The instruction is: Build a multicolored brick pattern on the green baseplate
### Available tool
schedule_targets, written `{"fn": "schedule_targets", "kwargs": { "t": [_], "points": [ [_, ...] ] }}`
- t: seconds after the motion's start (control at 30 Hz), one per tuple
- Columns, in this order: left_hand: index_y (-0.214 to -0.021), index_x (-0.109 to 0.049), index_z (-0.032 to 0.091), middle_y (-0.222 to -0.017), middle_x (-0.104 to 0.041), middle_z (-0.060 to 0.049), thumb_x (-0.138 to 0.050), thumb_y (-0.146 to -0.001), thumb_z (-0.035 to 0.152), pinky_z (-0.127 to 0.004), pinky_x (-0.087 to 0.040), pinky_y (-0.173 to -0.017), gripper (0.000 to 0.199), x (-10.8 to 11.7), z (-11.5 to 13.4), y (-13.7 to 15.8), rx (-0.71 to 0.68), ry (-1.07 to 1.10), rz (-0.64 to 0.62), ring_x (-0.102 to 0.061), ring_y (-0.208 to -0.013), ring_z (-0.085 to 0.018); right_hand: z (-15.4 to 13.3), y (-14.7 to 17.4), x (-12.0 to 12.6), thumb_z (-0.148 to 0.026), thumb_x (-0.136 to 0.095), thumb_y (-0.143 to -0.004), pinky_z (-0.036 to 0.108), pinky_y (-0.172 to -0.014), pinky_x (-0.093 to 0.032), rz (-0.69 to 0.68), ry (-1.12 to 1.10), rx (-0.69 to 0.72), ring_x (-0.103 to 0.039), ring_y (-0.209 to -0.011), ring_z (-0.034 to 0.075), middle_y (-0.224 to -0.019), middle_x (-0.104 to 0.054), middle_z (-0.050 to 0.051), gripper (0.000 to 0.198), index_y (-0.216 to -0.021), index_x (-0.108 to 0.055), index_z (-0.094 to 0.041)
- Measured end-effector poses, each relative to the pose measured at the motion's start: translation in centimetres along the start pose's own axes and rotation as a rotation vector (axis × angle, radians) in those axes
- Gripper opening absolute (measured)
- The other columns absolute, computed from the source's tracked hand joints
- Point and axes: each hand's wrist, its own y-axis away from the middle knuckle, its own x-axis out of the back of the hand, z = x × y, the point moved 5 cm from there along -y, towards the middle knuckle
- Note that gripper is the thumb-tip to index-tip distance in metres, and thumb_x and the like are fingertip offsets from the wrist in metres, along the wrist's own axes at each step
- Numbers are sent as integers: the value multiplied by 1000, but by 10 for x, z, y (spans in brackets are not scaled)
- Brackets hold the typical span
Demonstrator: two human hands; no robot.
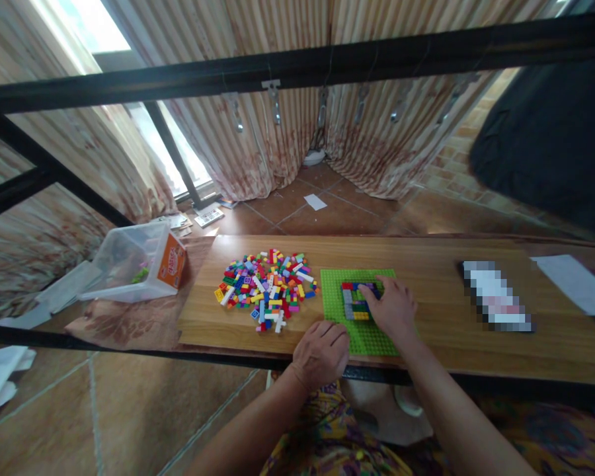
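A green studded baseplate (336, 283) lies on the wooden board. On it stands a low rectangular build of toy building bricks (348, 305), with red, blue, grey and yellow pieces showing. My right hand (395, 309) reaches over the build's right side, thumb and fingers bent onto its bricks and hiding part of them. Any single piece under the fingertips is hidden. My left hand (322, 352) rests at the baseplate's near left corner by the board's front edge, fingers curled in, with nothing visible in it. Left of the baseplate spreads a pile of loose mixed-colour bricks (272, 287).
A clear plastic box (123, 264) with an orange label stands beyond the wooden board's (426, 264) left end. To the right lie a phone (496, 296) with a blurred screen and a white paper sheet (578, 281). A black metal bar (297, 66) crosses above the far side.
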Motion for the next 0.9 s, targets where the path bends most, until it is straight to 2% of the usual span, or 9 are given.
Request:
{"fn": "schedule_targets", "kwargs": {
  "t": [0.4,0.63,0.8,0.9],
  "points": [
    [-90,-65,17,-99,-69,-8,-49,-92,18,-34,-52,-82,16,0,-1,-2,30,13,-28,-61,-90,-19,4,-4,-3,-62,-52,-86,54,-90,-37,-12,-52,17,-50,-109,34,-122,-62,14,52,-115,-67,-22],
    [-92,-64,18,-99,-69,-8,-50,-92,20,-34,-52,-83,14,-1,-2,-1,42,24,-58,-60,-91,-19,-1,-2,-1,-56,-47,-90,55,-91,-37,-43,-31,20,-50,-112,34,-125,-61,15,49,-121,-65,-22],
    [-91,-64,18,-96,-69,-8,-50,-92,18,-35,-52,-83,15,0,-3,-1,38,32,-9,-61,-89,-19,-2,0,-5,-54,-47,-91,54,-92,-37,-58,-5,42,-49,-114,34,-126,-60,15,47,-121,-65,-22],
    [-90,-65,18,-95,-69,-8,-50,-92,18,-36,-53,-83,15,0,-4,-1,48,44,18,-61,-88,-19,3,-4,-6,-57,-47,-90,55,-94,-37,-40,-102,45,-51,-115,34,-127,-61,16,49,-115,-67,-21]
  ]
}}
